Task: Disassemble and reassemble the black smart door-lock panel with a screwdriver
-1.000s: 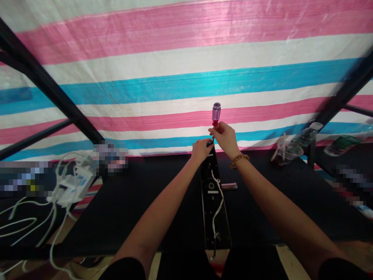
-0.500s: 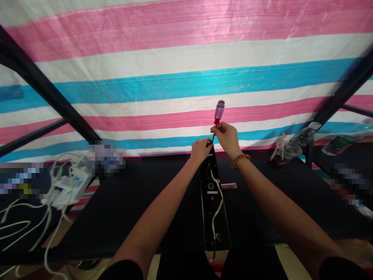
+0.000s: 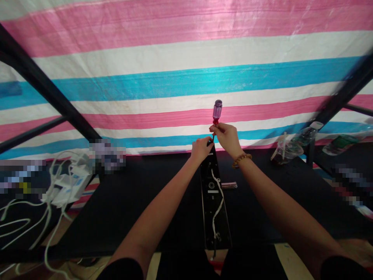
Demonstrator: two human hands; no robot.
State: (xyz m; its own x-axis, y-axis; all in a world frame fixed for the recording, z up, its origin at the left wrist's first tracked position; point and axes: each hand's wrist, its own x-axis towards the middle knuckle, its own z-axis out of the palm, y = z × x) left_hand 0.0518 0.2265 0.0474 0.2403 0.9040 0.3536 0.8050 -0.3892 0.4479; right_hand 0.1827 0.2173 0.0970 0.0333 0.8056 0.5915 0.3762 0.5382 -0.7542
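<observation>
A screwdriver (image 3: 217, 111) with a clear purple handle and red collar stands nearly upright, pinched low on its collar by my right hand (image 3: 229, 137). Its shaft runs down to the far end of a long black panel (image 3: 208, 217) lying lengthwise in front of me. The tip is hidden behind my fingers. My left hand (image 3: 201, 149) grips that same far end, its thumb and fingers close around the shaft's foot. Along the panel runs a white cable (image 3: 222, 204), with a dark end hanging over the near edge.
A small clear-wrapped packet (image 3: 230, 185) lies right of the panel on the black table (image 3: 163, 233). Farther right are a plastic cup (image 3: 287, 151) with a straw and a clear bottle (image 3: 305, 136). White cables (image 3: 49, 210) tangle at left. Striped sheeting (image 3: 186, 85) hangs behind.
The screwdriver's handle has tipped slightly left and now stands more upright. My right hand has shifted very little, and my left hand keeps its place on the panel.
</observation>
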